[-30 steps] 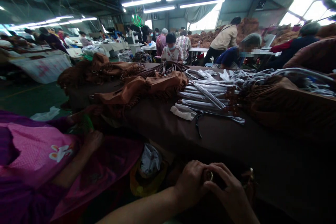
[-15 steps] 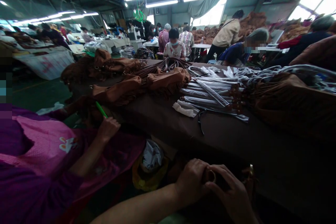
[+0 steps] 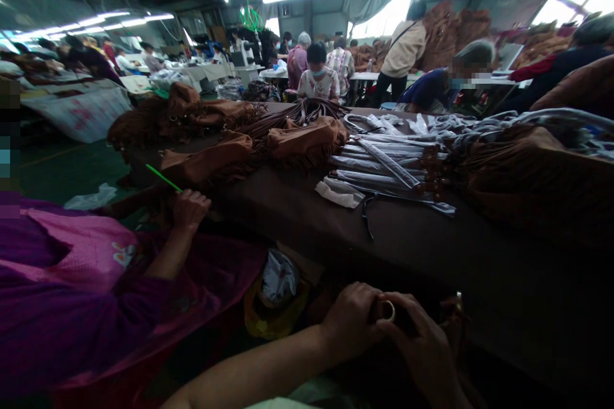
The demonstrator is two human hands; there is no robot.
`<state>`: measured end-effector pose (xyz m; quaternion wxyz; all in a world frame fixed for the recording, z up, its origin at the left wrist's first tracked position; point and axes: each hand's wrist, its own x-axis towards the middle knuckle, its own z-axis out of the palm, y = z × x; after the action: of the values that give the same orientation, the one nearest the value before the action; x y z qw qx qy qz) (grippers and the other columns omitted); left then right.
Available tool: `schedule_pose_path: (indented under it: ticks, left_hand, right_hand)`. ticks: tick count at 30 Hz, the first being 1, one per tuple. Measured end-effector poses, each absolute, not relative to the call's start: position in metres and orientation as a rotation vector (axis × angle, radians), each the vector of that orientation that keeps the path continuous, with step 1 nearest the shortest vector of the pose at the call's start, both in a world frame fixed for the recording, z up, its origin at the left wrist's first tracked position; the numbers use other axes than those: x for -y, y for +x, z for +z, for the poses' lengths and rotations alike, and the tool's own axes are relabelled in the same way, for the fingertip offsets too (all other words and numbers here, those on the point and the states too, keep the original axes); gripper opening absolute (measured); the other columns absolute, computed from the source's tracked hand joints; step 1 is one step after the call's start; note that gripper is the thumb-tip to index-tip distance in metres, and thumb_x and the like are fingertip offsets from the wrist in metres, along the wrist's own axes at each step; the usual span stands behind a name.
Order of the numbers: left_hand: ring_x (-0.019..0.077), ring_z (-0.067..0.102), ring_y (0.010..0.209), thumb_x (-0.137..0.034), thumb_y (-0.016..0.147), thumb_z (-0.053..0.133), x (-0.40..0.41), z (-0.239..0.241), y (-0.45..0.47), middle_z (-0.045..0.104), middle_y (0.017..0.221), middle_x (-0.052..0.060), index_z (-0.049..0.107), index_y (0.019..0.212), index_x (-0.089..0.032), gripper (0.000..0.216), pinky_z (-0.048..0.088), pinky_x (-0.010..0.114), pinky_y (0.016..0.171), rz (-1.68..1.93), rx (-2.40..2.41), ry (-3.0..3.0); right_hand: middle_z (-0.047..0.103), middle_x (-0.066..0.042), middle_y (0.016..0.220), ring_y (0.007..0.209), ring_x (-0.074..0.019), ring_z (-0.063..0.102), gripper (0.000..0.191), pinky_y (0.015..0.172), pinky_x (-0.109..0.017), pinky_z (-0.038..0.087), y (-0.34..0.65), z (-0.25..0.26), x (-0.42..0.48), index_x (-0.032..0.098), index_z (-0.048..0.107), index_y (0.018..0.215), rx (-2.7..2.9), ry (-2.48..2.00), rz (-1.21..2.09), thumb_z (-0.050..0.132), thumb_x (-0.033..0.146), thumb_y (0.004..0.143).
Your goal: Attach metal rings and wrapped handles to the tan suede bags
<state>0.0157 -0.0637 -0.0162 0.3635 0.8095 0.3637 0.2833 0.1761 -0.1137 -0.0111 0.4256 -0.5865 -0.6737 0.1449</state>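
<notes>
Low in the head view, my left hand [image 3: 352, 314] and my right hand [image 3: 425, 335] meet with curled fingers around a gold-coloured metal ring [image 3: 393, 312]. The ring shows between my fingertips; what it is fixed to is too dark to make out. Just right of my right hand, a brown piece with a shiny gold fitting [image 3: 459, 300] sticks up. Below my hands all is in deep shadow.
A dark table [image 3: 307, 211] bears brown fringed bags [image 3: 307, 138], white-wrapped straps [image 3: 378, 163] and a black strip [image 3: 367, 217]. At left, a co-worker's hand [image 3: 192, 208] holds a green stick [image 3: 163, 177]. A lined yellow container [image 3: 275, 313] stands below the table edge.
The ring has turned a little and shows more plainly between my fingers. The co-worker's hand has shifted left with the green stick. My view has tilted slightly.
</notes>
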Motion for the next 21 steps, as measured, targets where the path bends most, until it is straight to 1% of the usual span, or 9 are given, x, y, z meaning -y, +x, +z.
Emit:
schedule_pose_path:
  ticks: [3,5,6,8,11,14,17,21]
  left_hand:
    - [0.0211,0.058,0.090,-0.040,0.081,0.067,0.0643,-0.0191,0.0152,0.066,0.096,0.006,0.060,0.107,-0.015,0.037,0.044,0.033,0.083,0.738,-0.943,2.061]
    - [0.0210,0.058,0.092,-0.038,0.080,0.068,0.0644,-0.0207,0.0143,0.066,0.098,0.006,0.061,0.108,-0.016,0.036,0.044,0.032,0.084,0.734,-0.951,2.046]
    - [0.0210,0.058,0.092,-0.037,0.080,0.069,0.0643,-0.0211,0.0138,0.066,0.099,0.006,0.061,0.109,-0.017,0.037,0.044,0.032,0.085,0.729,-0.953,2.036]
    - [0.0212,0.059,0.094,-0.038,0.077,0.072,0.0640,-0.0208,0.0129,0.066,0.102,0.006,0.060,0.111,-0.017,0.042,0.044,0.032,0.085,0.705,-0.947,2.021]
    - [0.0218,0.058,0.097,-0.036,0.074,0.075,0.0636,-0.0180,0.0129,0.065,0.107,0.006,0.059,0.115,-0.018,0.048,0.044,0.032,0.088,0.649,-0.955,2.024]
    - [0.0213,0.058,0.096,-0.029,0.076,0.072,0.0639,-0.0153,0.0140,0.065,0.106,0.006,0.060,0.113,-0.017,0.041,0.044,0.032,0.088,0.617,-0.981,2.035]
    - [0.0210,0.058,0.092,-0.026,0.075,0.071,0.0641,-0.0145,0.0144,0.065,0.101,0.006,0.061,0.110,-0.016,0.038,0.044,0.032,0.085,0.624,-0.982,2.034]
    - [0.0206,0.058,0.089,-0.033,0.075,0.074,0.0643,-0.0129,0.0137,0.065,0.097,0.005,0.060,0.108,-0.017,0.040,0.044,0.032,0.083,0.621,-0.986,2.013]
  right_hand:
    - [0.071,-0.004,0.105,0.098,-0.0241,0.068,0.032,0.085,-0.036,0.057,0.1794,-0.0173,0.1142,0.027,0.063,0.108,1.706,-1.507,0.369,0.058,0.049,0.086]
    - [0.070,-0.004,0.108,0.103,-0.0248,0.066,0.031,0.086,-0.038,0.057,0.1811,-0.0189,0.1134,0.027,0.062,0.111,1.709,-1.521,0.394,0.055,0.047,0.088]
    - [0.070,-0.004,0.108,0.103,-0.0243,0.066,0.031,0.085,-0.037,0.057,0.1813,-0.0185,0.1128,0.027,0.061,0.111,1.708,-1.521,0.417,0.055,0.047,0.088]
    - [0.068,-0.005,0.107,0.101,-0.0236,0.066,0.036,0.084,-0.035,0.057,0.1806,-0.0159,0.1117,0.026,0.060,0.111,1.709,-1.490,0.462,0.061,0.049,0.084]
    - [0.067,-0.004,0.104,0.098,-0.0230,0.066,0.040,0.083,-0.033,0.057,0.1786,-0.0116,0.1112,0.025,0.062,0.105,1.675,-1.444,0.437,0.069,0.052,0.076]
    - [0.069,-0.002,0.100,0.096,-0.0224,0.067,0.038,0.084,-0.034,0.057,0.1787,-0.0123,0.1123,0.026,0.060,0.108,1.633,-1.496,0.426,0.067,0.049,0.079]
    - [0.071,-0.003,0.104,0.101,-0.0238,0.067,0.042,0.089,-0.037,0.055,0.1802,-0.0166,0.1138,0.026,0.058,0.117,1.619,-1.537,0.496,0.064,0.048,0.081]
    - [0.071,-0.005,0.109,0.102,-0.0256,0.067,0.040,0.089,-0.039,0.056,0.1797,-0.0182,0.1154,0.026,0.063,0.111,1.601,-1.532,0.543,0.065,0.049,0.079]
